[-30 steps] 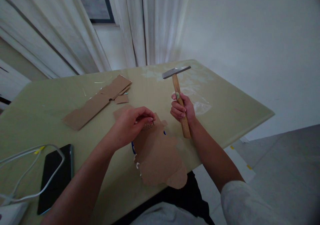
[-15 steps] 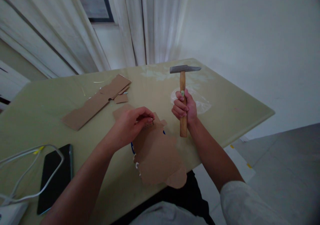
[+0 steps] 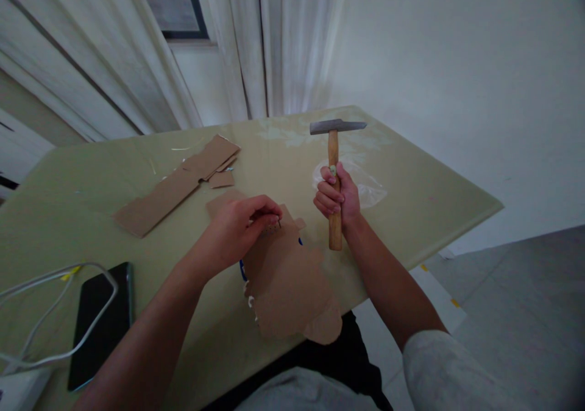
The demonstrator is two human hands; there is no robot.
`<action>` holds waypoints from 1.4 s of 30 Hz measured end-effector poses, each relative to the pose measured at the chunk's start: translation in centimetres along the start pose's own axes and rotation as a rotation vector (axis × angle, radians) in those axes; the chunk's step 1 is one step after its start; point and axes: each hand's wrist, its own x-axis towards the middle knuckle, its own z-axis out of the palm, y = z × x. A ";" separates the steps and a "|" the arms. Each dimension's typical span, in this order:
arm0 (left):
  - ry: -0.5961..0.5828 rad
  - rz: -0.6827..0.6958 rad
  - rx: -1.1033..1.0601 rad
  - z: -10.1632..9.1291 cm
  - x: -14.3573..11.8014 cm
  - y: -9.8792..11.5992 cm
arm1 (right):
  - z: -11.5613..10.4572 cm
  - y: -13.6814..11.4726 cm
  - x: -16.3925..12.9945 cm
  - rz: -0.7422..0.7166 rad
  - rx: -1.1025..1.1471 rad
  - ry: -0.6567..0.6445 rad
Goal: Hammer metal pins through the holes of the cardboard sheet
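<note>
My right hand (image 3: 339, 196) is wrapped round the wooden handle of a hammer (image 3: 335, 231), which it holds upright above the table with the metal head at the top. My left hand (image 3: 244, 228) is closed in a pinch on a small, thin, dark nail (image 3: 280, 223), whose lower end points down at a torn piece of brown cardboard (image 3: 290, 289). Small dark holes or marks show in the cardboard beside the fingertips. Bits of blue peek out from under the cardboard's edges. The left hand hides part of its far end.
Long cardboard strips (image 3: 176, 192) lie at the back left of the pale table (image 3: 192, 344). A clear plastic bag (image 3: 369, 189) lies behind my right hand. At the left are a black phone or tablet (image 3: 100, 323) and white cables (image 3: 98, 271). Curtains and a wall stand beyond.
</note>
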 end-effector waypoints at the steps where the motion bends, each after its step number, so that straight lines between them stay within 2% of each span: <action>1: -0.004 -0.002 0.002 0.0 0.0 0.0 | -0.3 0.1 0.1 -0.006 0.046 -0.063; 4: -0.014 -0.004 0.006 0.0 0.0 0.2 | -1.1 0.5 0.5 -0.024 0.165 -0.250; 6: -0.012 -0.004 0.009 -0.1 0.0 0.2 | -1.3 0.6 0.6 -0.029 0.185 -0.293; 19: -0.029 0.003 -0.003 0.2 -0.2 0.0 | -1.0 0.6 0.6 -0.050 0.096 -0.267; 25: -0.014 0.021 0.041 0.4 -0.2 -0.3 | -0.9 0.5 0.5 -0.034 0.066 -0.199; 33: -0.017 0.043 0.076 0.4 -0.2 -0.4 | -1.0 0.5 0.5 -0.039 0.126 -0.267; 42: -0.035 0.014 0.006 0.7 -0.3 -0.8 | -1.1 0.3 0.4 0.006 0.189 -0.235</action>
